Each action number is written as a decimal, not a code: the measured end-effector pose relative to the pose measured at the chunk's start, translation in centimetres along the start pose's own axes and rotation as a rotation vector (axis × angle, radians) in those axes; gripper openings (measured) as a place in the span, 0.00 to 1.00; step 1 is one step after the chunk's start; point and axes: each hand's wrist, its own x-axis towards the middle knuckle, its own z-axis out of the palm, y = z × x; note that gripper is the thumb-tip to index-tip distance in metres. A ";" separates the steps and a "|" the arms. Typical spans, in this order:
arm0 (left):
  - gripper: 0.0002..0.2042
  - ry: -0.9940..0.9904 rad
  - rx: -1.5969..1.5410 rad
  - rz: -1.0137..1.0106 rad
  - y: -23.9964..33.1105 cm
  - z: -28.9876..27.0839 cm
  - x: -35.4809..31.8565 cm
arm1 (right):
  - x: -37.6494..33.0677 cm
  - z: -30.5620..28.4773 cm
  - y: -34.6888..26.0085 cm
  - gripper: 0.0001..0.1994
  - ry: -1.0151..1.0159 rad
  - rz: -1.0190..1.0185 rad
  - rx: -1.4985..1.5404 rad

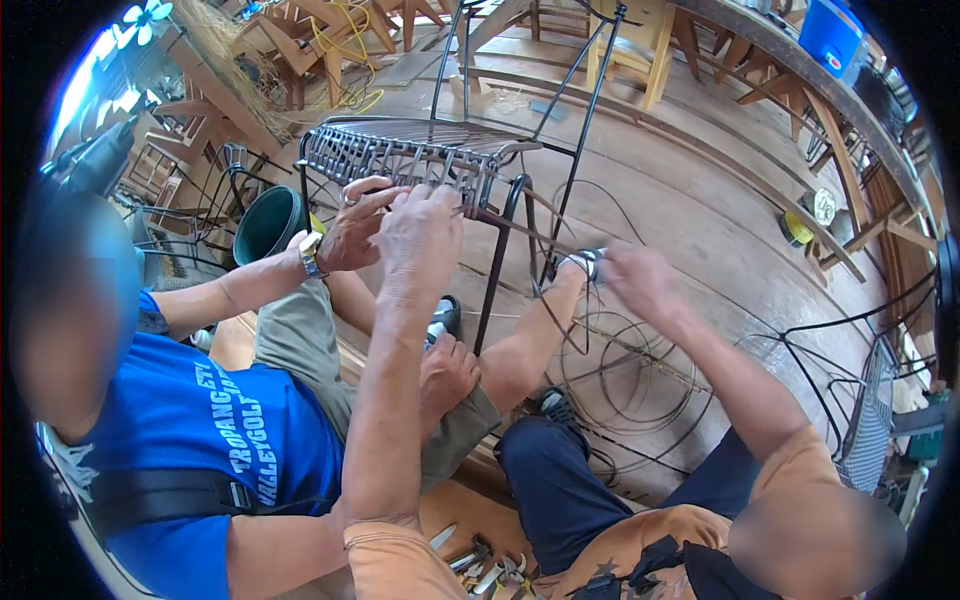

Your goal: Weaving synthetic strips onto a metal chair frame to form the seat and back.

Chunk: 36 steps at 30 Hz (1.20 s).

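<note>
A dark metal chair frame [492,290] carries a woven panel [400,158] of brown strands, its laced edge toward me. My left hand [420,232] is at the right part of that edge, fingers bent onto the weave, fingertips partly hidden. From the panel's corner a long brown strand [535,236] runs to the right. My right hand [640,285], somewhat blurred, is closed on this strand, out to the right of the frame. Just left of my left hand, a co-worker's hand [358,228] with a watch touches the same edge. The co-worker's other hand [448,375] rests at their knee.
Loose loops of strand [630,375] lie on the plank floor by my legs. Hand tools [490,565] lie on wood below. A dark green bucket [270,228] stands behind the co-worker. Wooden frames, a workbench [760,45] and another metal frame [830,350] surround us.
</note>
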 end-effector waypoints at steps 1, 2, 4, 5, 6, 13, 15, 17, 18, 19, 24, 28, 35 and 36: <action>0.05 0.047 -0.044 0.006 0.2 0.5 -0.1 | -1.1 -0.5 1.2 0.09 0.027 0.046 0.033; 0.05 0.091 -0.096 0.013 0.1 1.1 -0.3 | -2.0 -1.2 0.5 0.09 0.021 0.043 0.036; 0.05 0.127 -0.154 0.013 -0.3 2.1 -0.9 | -3.4 -3.2 -0.9 0.09 0.047 0.094 0.063; 0.06 0.150 -0.240 -0.032 -0.5 2.6 -1.3 | -3.9 -3.5 -1.0 0.09 0.049 0.095 0.068; 0.07 0.169 -0.335 -0.072 -0.4 3.2 -1.5 | -4.8 -3.8 -0.6 0.08 0.080 0.023 0.023; 0.13 0.216 -0.142 -0.042 0.4 5.5 -3.0 | -8.4 -5.7 -0.1 0.07 0.027 0.013 0.111; 0.17 0.249 -0.107 -0.018 0.8 6.2 -3.6 | -9.2 -5.9 0.4 0.07 0.008 0.046 0.148; 0.20 0.208 -0.065 -0.018 0.7 6.4 -3.9 | -9.4 -5.8 0.3 0.07 -0.014 0.077 0.184; 0.19 0.223 -0.041 0.006 0.8 6.1 -3.9 | -9.3 -5.8 0.2 0.07 -0.021 0.110 0.187; 0.18 0.237 -0.017 0.030 0.6 5.9 -3.9 | -9.1 -5.7 0.1 0.07 -0.029 0.142 0.190; 0.13 0.388 0.108 -0.039 -4.5 3.2 1.3 | -8.4 -6.0 2.3 0.07 -0.059 0.087 0.184; 0.15 0.380 0.158 -0.391 -14.8 1.0 6.8 | -7.2 -6.2 2.7 0.06 -0.194 0.128 0.220; 0.29 0.146 -0.156 -0.756 -34.7 5.7 7.7 | -3.4 -5.3 3.4 0.12 -0.088 -0.109 0.001; 0.29 0.084 -0.288 -0.900 -31.6 6.3 9.0 | -2.9 -4.9 3.8 0.15 -0.238 -0.019 0.081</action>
